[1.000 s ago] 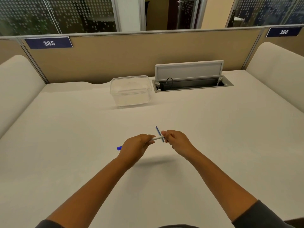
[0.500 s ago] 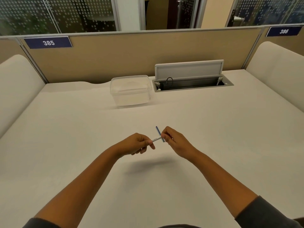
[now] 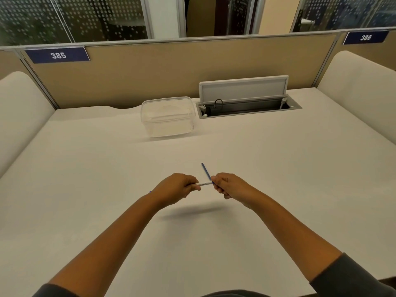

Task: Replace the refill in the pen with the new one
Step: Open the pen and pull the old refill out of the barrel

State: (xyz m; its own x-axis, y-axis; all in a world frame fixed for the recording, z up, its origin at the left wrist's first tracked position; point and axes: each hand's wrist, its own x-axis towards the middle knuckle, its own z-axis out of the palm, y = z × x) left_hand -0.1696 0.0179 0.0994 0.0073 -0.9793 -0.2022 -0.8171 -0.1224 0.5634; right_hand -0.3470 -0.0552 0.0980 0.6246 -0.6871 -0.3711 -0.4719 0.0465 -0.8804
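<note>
Both hands meet above the middle of the desk. My left hand (image 3: 175,186) is closed around one end of a white pen barrel (image 3: 205,183), which lies level between the hands. My right hand (image 3: 230,185) pinches the barrel's other end and also holds a thin blue refill (image 3: 206,170) that sticks up and away from the fingers. A tiny blue bit (image 3: 150,192) peeks out behind my left wrist; what it is stays hidden.
A clear plastic box with a lid (image 3: 167,116) stands at the back centre of the white desk (image 3: 278,168). To its right is an open cable tray with a raised flap (image 3: 244,97). Tan partition panels close the back, padded cream panels the sides.
My left hand pulled back toward me, then returned to the barrel with the fist turned over it. The right hand and the blue refill stayed almost still.
</note>
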